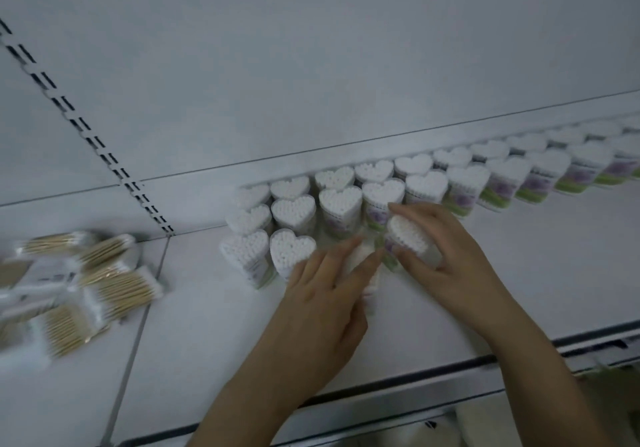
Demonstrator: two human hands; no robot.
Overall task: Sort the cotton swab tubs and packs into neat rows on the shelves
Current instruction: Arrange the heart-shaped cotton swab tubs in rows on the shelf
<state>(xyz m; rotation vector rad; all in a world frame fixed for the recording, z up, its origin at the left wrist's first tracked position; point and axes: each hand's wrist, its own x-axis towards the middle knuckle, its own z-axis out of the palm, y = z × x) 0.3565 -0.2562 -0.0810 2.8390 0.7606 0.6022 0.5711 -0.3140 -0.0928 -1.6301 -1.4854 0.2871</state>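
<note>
Heart-shaped tubs of white cotton swabs [341, 204] stand in rows on a white shelf [207, 325], stretching off to the far right. My right hand [446, 256] grips one tilted tub [410, 238] at the front of the rows. My left hand [329, 294] is curled over another tub [370, 273] just left of it, which is mostly hidden and blurred. Both hands are close together in front of the rows.
A loose pile of clear packs with wooden-stick swabs [79, 284] lies on the neighbouring shelf at the left. A slotted upright [104, 155] runs up the back wall. The shelf's front edge [433, 377] crosses below my wrists, with a lower shelf beneath.
</note>
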